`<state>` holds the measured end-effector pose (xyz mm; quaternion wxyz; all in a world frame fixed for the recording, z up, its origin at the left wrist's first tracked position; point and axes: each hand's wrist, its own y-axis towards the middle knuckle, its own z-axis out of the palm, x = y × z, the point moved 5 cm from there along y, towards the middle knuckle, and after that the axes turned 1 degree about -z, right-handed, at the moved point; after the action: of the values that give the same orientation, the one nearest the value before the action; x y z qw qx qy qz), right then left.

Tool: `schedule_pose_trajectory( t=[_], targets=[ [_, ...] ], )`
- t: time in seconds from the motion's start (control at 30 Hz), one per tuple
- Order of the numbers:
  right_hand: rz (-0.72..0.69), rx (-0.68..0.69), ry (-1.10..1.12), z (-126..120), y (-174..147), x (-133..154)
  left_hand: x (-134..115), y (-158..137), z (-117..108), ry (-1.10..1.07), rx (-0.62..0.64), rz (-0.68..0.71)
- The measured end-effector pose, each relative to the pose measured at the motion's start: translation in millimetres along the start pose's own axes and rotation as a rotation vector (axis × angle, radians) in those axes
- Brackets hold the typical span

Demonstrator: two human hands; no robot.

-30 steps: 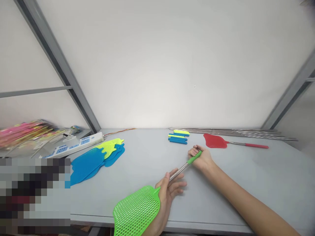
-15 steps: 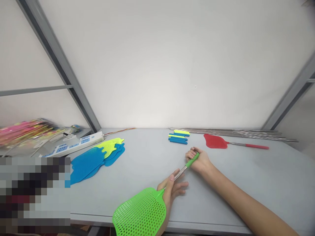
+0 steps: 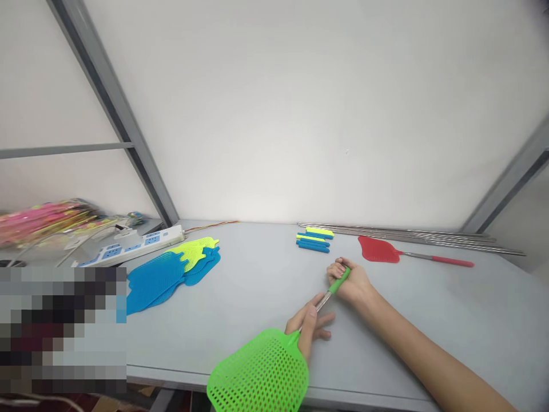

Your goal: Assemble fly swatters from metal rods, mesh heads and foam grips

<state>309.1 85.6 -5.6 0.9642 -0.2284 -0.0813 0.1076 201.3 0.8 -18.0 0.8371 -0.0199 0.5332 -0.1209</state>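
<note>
A green fly swatter (image 3: 259,372) with a perforated head and a metal shaft slants over the table's front edge. My left hand (image 3: 309,327) pinches its shaft just above the head, thumb on top and the lower fingers spread. Around the green grip sleeve at the far end, my right hand (image 3: 349,280) is closed. Beyond that hand lies a finished-looking red fly swatter (image 3: 380,250) with a red grip. Blue and yellow grip sleeves (image 3: 314,244) are piled near the back. Loose blue swatter heads (image 3: 156,280) and yellow swatter heads (image 3: 197,252) overlap on the left.
Long metal rods (image 3: 412,235) lie along the back right by the wall. A white power strip (image 3: 141,245) with cables sits at the left, beside colourful bagged items (image 3: 47,223). Grey frame posts (image 3: 148,171) rise at the table's sides. The lower left corner is pixelated.
The view has shifted slightly. My left hand and the swatter head have moved a little to the right, nearer my right hand; both hands keep their hold.
</note>
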Motion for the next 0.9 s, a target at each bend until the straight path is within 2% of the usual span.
schedule_pose_trajectory(
  t=[0.27,0.4,0.57,0.9],
  targets=[
    [0.015,0.005,-0.007,3,-4,1,4,1,-1,-0.006,-0.034,-0.02],
    [-0.001,0.031,-0.035,7,-6,5,9,1,0,0.071,-0.01,-0.052],
    [-0.005,0.086,-0.059,10,-6,6,9,-3,2,0.177,0.031,0.027],
    [0.069,0.151,-0.1,14,-10,-1,6,-9,4,0.332,0.006,0.111]
  ],
)
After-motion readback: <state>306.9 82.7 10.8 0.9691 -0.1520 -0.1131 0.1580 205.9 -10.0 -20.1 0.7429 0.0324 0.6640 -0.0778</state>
